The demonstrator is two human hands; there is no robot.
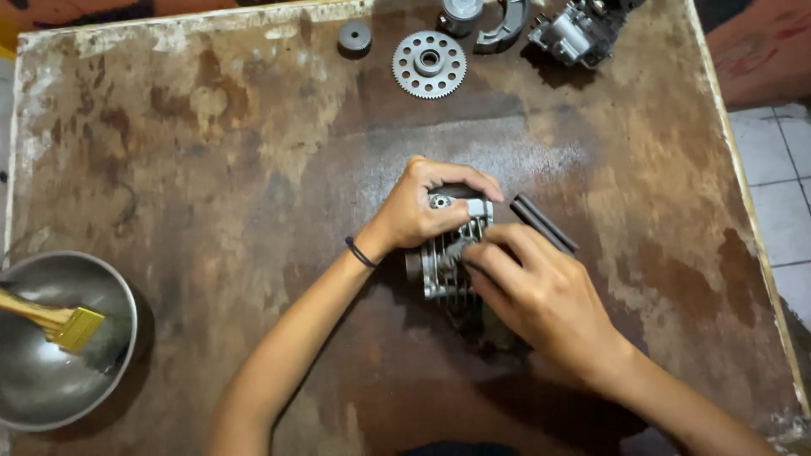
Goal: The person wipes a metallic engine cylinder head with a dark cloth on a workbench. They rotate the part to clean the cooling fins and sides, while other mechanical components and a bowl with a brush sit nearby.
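Near the middle of the table (211,169), the left hand (418,211) grips the finned metal cylinder (443,262) from above, so it cannot roll. The right hand (541,295) grasps a dark tool (545,224) and presses against the fins. A gear (429,64) lies by the far edge, a bowl (34,380) at the left edge.

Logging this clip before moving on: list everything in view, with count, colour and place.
table: one, stained brown, fills the view
cylinder: one, finned grey metal, table centre, under both hands
rod: one, dark, right of the cylinder
gear: one, silver, top centre
disc: one, grey, left of the gear
engine parts: several, grey, top right edge
bowl: one, steel, lower left
brush: one, yellow, in the bowl
wristband: one, black, left wrist
left hand: grips the cylinder top
right hand: on the cylinder, beside the rod
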